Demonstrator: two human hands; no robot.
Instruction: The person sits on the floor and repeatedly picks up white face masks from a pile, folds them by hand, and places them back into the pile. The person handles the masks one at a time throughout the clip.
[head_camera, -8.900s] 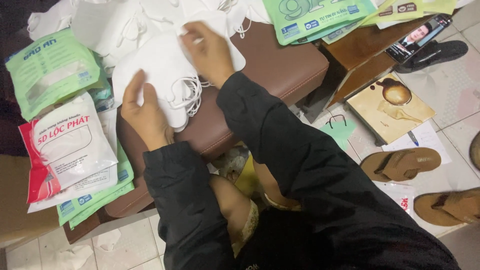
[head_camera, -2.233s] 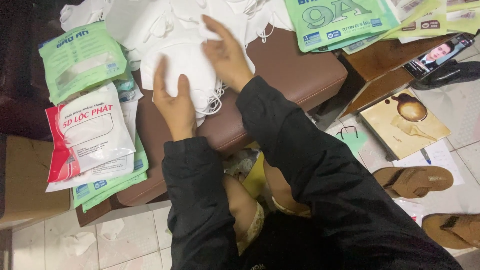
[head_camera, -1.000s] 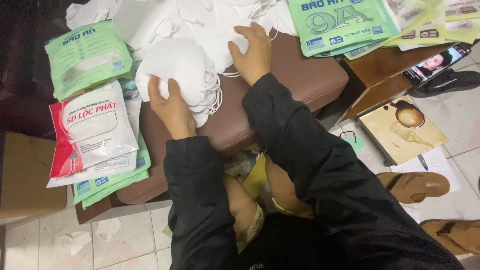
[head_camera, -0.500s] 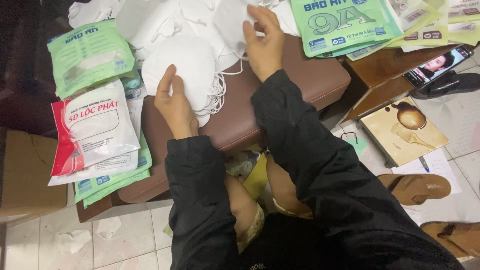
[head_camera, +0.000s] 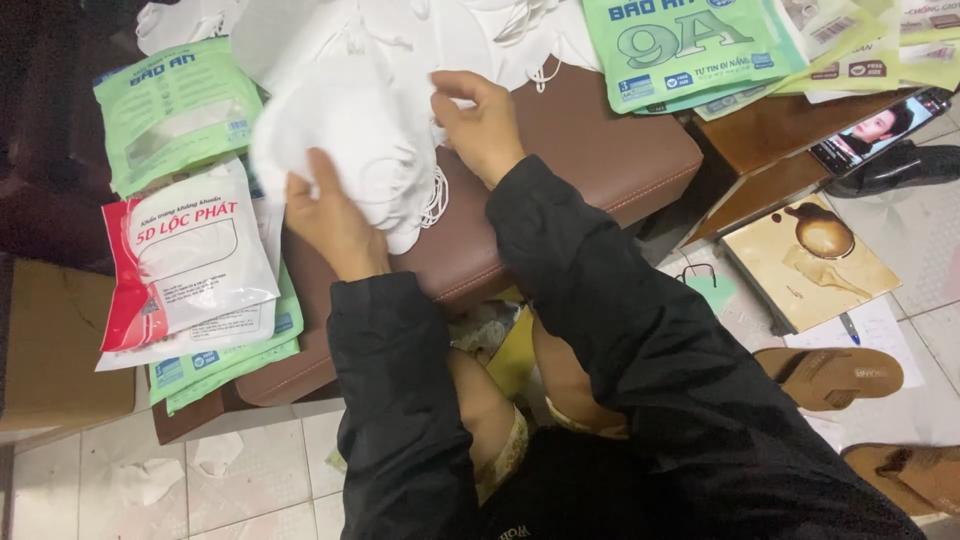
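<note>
Gripping white masks (head_camera: 345, 140), both hands

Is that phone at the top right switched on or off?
On. The phone, lying on the wooden ledge, has a lit screen showing a picture of a person.

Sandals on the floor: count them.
2. One sandal lies on the tiles right of the person's sleeve; another sits below it, cut by the frame edge. More may lie out of view.
</note>
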